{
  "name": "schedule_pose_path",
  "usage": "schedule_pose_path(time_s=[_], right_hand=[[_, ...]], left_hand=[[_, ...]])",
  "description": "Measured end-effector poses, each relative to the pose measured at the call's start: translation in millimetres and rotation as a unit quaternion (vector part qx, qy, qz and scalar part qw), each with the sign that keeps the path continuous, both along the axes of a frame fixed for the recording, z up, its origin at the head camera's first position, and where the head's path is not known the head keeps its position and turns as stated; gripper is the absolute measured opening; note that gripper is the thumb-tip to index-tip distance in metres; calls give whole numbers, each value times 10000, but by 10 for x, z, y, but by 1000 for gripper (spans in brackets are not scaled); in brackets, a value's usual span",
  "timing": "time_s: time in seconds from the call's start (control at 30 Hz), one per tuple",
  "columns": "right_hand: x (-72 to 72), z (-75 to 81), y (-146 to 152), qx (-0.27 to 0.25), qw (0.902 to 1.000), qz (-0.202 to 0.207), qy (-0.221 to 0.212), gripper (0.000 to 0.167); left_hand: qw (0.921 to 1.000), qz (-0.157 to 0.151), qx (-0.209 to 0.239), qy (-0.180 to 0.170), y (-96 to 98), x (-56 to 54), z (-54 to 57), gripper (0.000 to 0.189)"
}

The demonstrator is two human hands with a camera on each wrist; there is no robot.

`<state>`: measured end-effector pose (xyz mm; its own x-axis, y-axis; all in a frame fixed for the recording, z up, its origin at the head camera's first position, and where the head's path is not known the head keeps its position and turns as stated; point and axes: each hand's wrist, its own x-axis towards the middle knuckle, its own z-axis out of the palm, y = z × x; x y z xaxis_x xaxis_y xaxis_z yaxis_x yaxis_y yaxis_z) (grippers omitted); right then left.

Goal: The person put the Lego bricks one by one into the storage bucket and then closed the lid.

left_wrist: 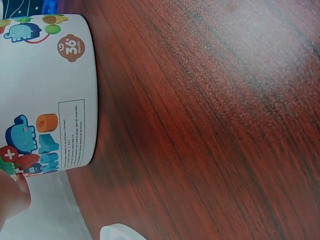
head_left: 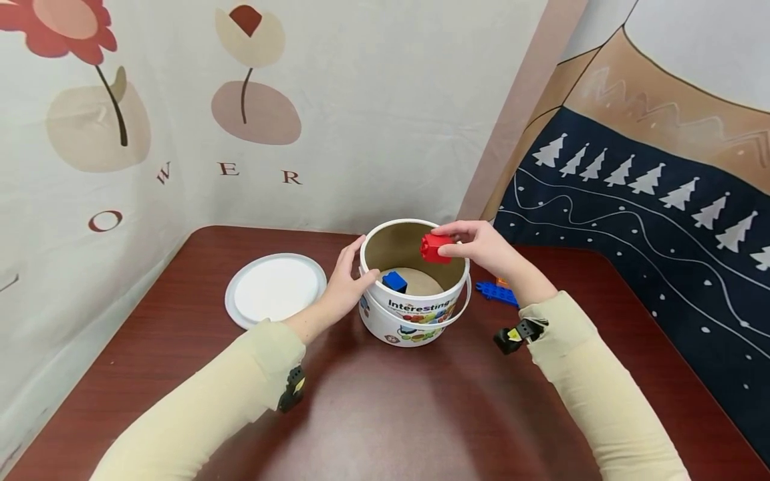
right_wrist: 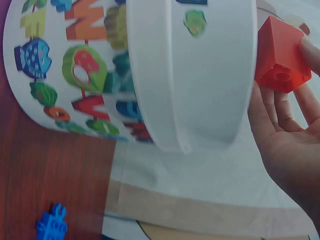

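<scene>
A white bucket with printed pictures stands upright on the table, its top uncovered. My left hand holds its left side, the thumb at the front rim and the fingers along the far left rim. Over the right part of the opening, my right hand pinches a red toy building block between thumb and fingers. In the right wrist view, the hollow underside of the red block shows beside the bucket's rim. A blue block lies inside the bucket.
A round white lid lies left of the bucket. Right of it are a blue toy piece and an orange piece, partly behind my right forearm. The bucket's white handle hangs down in front. Fabric walls stand behind and at the right.
</scene>
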<state>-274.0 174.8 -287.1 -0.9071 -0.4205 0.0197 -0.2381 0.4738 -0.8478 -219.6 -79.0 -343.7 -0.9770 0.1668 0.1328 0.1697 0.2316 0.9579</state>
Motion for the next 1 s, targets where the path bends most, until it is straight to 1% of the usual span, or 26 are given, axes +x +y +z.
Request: schedule_pose_path(time_s=[0.17, 0.4, 0.5, 0.57, 0.73, 0.77, 0.9, 0.97, 1.0], right_hand=[[7, -39, -86, -94, 9997, 132, -175, 42], [14, -58, -98, -126, 9997, 196, -94, 40], [17, -35, -68, -119, 9997, 206, 25, 39], [20, -11, -33, -147, 9996, 202, 98, 39], [34, 23, 142, -169, 9997, 47, 185, 41], [41, 21, 193, -163, 9997, -9, 190, 41], [94, -11, 446, -62, 9994, -309, 174, 42], [133, -45, 593, 19, 9988, -467, 153, 42], [153, -69, 670, 111, 9983, -552, 141, 43]], left_hand=[[10000, -16, 62, 66, 18, 9, -3, 69], [10000, -20, 23, 94, 27, 11, -5, 70], [10000, -21, 40, 85, 22, -16, -33, 70], [9999, -17, 65, 80, 11, -67, -99, 70], [9998, 73, 42, 180, -16, -211, -294, 70], [9997, 90, 17, 208, -17, -221, -311, 70], [9995, 122, -36, 272, -23, -231, -332, 70], [9996, 100, -7, 266, -23, -218, -315, 70], [9997, 80, -26, 246, -19, -184, -268, 70]])
